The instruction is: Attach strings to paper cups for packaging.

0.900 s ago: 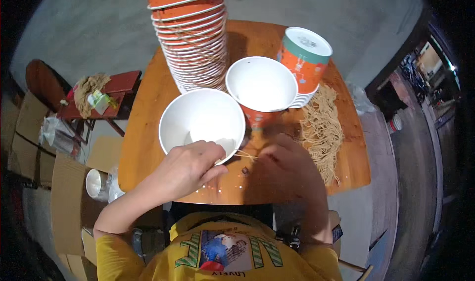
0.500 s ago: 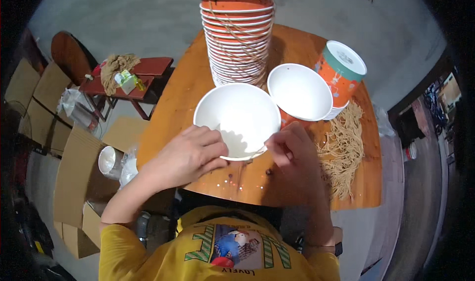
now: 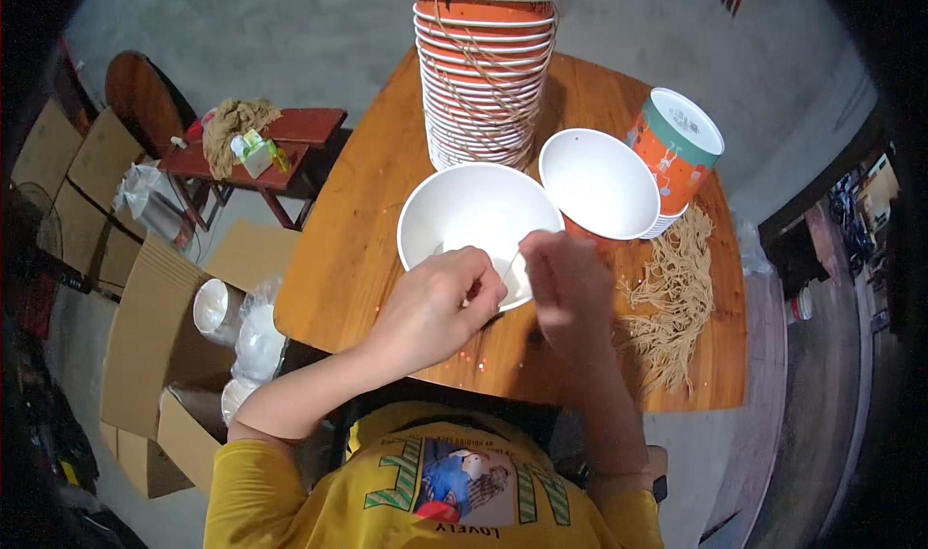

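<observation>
A white-lined paper bucket (image 3: 469, 196) stands at the table's near side with its mouth facing up toward me. My left hand (image 3: 440, 303) is closed in a pinch over its near rim, thumb against the forefinger. My right hand (image 3: 565, 283) is also pinched, at the bucket's right rim. A thin pale cord (image 3: 512, 267) seems to run between the two hands; its ends are hidden by my fingers. Right of this bucket, a second open paper bucket (image 3: 599, 182) leans tilted, and a pile of tan cords (image 3: 677, 298) lies beyond my right hand.
A tall stack of orange paper buckets (image 3: 483, 75), with cords hanging down it, rises behind. An upside-down orange and green bucket (image 3: 677, 138) tops a shorter stack at right. Left of the wooden table (image 3: 338, 269) are a cardboard box (image 3: 159, 327) and a red bench (image 3: 304, 129).
My left hand has moved right and turned into a pinch closer to my right hand. My right hand has lifted slightly. The whole view has shifted a little.
</observation>
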Demonstrator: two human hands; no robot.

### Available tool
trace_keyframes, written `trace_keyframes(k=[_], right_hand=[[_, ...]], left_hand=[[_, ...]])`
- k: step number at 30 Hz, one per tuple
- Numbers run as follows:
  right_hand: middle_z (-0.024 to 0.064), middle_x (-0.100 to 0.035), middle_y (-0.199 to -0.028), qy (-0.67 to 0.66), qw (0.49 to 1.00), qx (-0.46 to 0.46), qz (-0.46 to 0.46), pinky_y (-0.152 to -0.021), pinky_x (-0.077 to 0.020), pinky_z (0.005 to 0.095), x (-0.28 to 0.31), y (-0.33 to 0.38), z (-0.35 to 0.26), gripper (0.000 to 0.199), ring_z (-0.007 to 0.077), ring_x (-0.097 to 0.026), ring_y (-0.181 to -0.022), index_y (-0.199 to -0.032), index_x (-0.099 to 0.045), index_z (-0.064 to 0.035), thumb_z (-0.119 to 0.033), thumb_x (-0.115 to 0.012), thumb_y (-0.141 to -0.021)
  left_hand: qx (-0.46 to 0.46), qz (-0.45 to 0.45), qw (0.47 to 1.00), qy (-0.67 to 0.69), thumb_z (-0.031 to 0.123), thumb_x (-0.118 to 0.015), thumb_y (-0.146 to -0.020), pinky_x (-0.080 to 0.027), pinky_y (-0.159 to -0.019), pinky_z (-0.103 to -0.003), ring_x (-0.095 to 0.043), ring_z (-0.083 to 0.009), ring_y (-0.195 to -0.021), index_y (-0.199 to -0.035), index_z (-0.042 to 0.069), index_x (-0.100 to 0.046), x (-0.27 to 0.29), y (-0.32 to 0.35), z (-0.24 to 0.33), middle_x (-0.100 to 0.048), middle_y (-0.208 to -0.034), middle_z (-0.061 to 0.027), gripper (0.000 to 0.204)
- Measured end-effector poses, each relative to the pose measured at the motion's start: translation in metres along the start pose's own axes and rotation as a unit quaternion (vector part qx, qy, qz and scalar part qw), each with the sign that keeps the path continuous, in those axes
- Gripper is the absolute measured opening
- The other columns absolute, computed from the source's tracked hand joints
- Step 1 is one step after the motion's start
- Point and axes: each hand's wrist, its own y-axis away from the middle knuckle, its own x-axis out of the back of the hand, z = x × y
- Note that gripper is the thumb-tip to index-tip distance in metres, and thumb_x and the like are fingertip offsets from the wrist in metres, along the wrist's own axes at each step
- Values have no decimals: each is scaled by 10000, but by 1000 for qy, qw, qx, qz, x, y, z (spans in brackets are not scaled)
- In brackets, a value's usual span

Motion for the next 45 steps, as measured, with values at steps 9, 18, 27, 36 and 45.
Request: trace_keyframes(k=[9,18,27,36,45], right_hand=[[186,-640,-840,-119,973,-185,-67,-672,-501,459,-9,-14,-6,204,357,-646,-772,-993,-557,-71,-239,-445,-961],[143,-607,-655,35,983,-134,-117,-529,-475,419,-21,-29,-11,84,324,-640,-629,-884,-577,-98,-181,-580,-896],[155,-612,-582,78,982,-84,-147,-480,-526,412,-25,-34,-10,110,323,-662,-569,-785,-541,-47,-125,-554,-861],[175,-614,-640,-2,994,-66,-89,-548,-513,379,-25,-25,7,104,257,-672,-636,-854,-581,-37,-139,-568,-871],[-70,-390,-574,-476,786,-381,-102,-438,-226,192,18,-23,33,148,28,-309,-476,-959,-604,-46,-148,-512,-905]], left_hand=[[-33,-37,997,-51,114,-653,-818,-425,-749,-401,-544,-334,-784,-906,34,-513,14,20,-3,-554,-813,-131,183],[-269,15,948,-167,82,-672,-780,-417,-713,-371,-529,-284,-795,-947,38,-529,3,23,-23,-483,-858,-106,224],[-212,-6,959,-187,65,-667,-761,-410,-724,-381,-522,-286,-779,-853,35,-511,11,19,-14,-482,-847,-108,183],[-273,-62,868,-411,153,-558,-759,-424,-813,-368,-476,-251,-978,-926,55,-556,50,11,-13,-491,-1026,-61,193],[-403,-141,759,-491,139,-569,-739,-473,-831,-298,-502,-196,-983,-863,94,-526,109,-39,-73,-503,-1016,-17,138]])
